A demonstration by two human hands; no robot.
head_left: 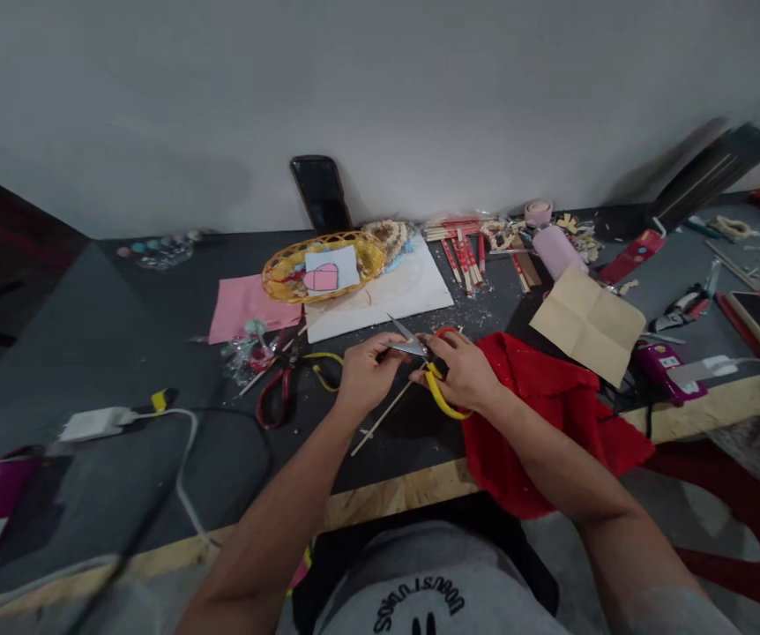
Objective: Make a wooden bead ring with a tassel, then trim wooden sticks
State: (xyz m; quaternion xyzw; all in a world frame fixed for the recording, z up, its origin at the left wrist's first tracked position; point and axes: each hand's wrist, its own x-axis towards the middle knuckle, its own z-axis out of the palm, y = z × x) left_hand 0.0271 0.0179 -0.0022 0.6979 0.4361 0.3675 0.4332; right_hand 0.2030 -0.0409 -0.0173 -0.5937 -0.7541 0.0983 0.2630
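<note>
Preferably, the left hand (367, 377) should angle its fingertips away from the spread blades of the scissors (412, 347), which the right hand (467, 369) grips by the handles; whether the left pinches anything, I cannot tell. Beneath the scissors, a dark tabletop (148, 353) with a pale wooden front edge (399, 492) meets a plain grey wall (380, 88).

Scissors (414, 348) show smooth metal blades; red cloth (545, 392) appears matt and fuzzy; brown paper (584, 322), matt; table edge (406, 496), rough bare wood.
</note>
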